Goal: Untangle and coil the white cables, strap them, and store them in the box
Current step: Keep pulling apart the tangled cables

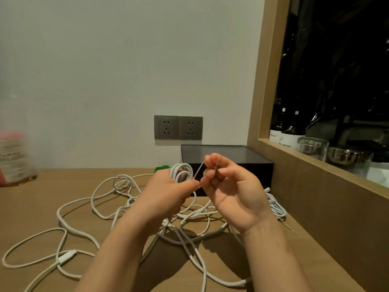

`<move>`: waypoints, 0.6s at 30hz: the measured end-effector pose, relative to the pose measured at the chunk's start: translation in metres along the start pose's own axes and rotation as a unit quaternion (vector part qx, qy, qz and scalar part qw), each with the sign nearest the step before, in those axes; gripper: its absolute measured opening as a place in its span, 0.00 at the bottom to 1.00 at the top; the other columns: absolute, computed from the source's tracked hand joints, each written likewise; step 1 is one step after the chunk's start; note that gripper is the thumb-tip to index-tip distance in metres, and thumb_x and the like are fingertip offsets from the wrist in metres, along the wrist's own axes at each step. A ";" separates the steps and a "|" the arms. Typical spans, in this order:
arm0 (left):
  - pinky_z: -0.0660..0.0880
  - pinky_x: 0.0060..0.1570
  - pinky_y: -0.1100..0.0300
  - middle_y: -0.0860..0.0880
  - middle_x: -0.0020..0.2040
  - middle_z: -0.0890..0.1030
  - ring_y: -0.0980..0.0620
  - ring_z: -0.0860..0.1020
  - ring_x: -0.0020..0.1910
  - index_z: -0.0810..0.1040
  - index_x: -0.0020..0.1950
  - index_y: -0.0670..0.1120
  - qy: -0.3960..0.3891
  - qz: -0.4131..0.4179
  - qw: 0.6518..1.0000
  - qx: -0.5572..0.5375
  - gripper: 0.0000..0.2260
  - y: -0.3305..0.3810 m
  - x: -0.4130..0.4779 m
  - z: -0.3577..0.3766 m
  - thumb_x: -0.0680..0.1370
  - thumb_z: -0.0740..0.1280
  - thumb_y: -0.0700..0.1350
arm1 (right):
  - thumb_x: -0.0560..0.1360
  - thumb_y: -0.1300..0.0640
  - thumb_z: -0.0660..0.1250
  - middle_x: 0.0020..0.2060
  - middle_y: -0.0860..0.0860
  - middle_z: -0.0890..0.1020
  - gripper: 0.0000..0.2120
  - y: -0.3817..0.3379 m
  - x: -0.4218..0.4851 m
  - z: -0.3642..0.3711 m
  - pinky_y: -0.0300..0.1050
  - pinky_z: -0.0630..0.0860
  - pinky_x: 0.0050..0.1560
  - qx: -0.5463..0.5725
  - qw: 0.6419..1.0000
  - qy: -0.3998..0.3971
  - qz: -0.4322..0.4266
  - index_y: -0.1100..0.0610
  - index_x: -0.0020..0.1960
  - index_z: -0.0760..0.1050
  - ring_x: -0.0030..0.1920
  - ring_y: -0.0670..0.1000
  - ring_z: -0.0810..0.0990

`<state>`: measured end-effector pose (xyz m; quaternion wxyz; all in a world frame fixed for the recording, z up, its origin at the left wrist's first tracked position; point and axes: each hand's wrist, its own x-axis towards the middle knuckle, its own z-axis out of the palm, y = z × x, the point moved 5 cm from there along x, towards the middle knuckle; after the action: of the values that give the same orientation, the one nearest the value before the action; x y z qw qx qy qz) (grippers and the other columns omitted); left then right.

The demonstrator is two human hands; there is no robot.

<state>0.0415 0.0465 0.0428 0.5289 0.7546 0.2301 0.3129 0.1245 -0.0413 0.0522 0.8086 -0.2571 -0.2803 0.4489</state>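
Note:
My left hand (168, 190) is closed around a small coil of white cable (182, 172), held up above the wooden table (31, 207). My right hand (227, 186) pinches a thin strap (199, 171) that stretches taut from its fingertips to the left hand beside the coil. Below both hands a tangle of loose white cables (117, 197) sprawls over the table, with a connector (67, 257) at the lower left. The dark box (248, 165) stands behind my hands against the wall; its inside is not visible.
Two grey wall sockets (178, 127) sit above the box. A blurred container with a pink lid (14, 159) stands at the far left. A wooden-framed ledge on the right holds bottles (288, 131) and glass jars (313, 147). Another bundled cable (275, 205) lies right of my right hand.

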 end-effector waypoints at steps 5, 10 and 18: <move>0.66 0.25 0.66 0.49 0.29 0.71 0.57 0.67 0.24 0.76 0.44 0.43 -0.066 0.023 0.996 -0.052 0.05 0.008 -0.008 0.003 0.73 0.70 0.42 | 0.69 0.66 0.62 0.42 0.55 0.84 0.09 -0.002 0.000 0.002 0.32 0.73 0.24 -0.031 0.999 0.013 -0.028 0.62 0.45 0.81 0.23 0.43 0.73; 0.72 0.32 0.70 0.54 0.45 0.74 0.58 0.76 0.39 0.64 0.58 0.52 0.004 0.037 0.988 0.153 0.23 -0.004 0.001 -0.014 0.71 0.73 0.44 | 0.70 0.58 0.68 0.34 0.48 0.84 0.09 -0.020 -0.005 -0.006 0.34 0.75 0.29 -0.345 0.932 0.065 -0.088 0.55 0.49 0.81 0.27 0.45 0.78; 0.69 0.27 0.72 0.56 0.43 0.72 0.57 0.76 0.36 0.56 0.58 0.55 -0.055 0.063 0.962 0.258 0.28 -0.005 -0.002 -0.001 0.69 0.72 0.42 | 0.75 0.55 0.67 0.41 0.44 0.84 0.08 0.006 0.002 0.000 0.32 0.75 0.34 -0.552 0.830 0.002 -0.083 0.44 0.50 0.79 0.38 0.42 0.82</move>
<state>0.0394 0.0475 0.0379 0.3071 0.8946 0.2258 0.2333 0.1211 -0.0369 0.0486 0.5668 -0.6374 -0.4998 0.1505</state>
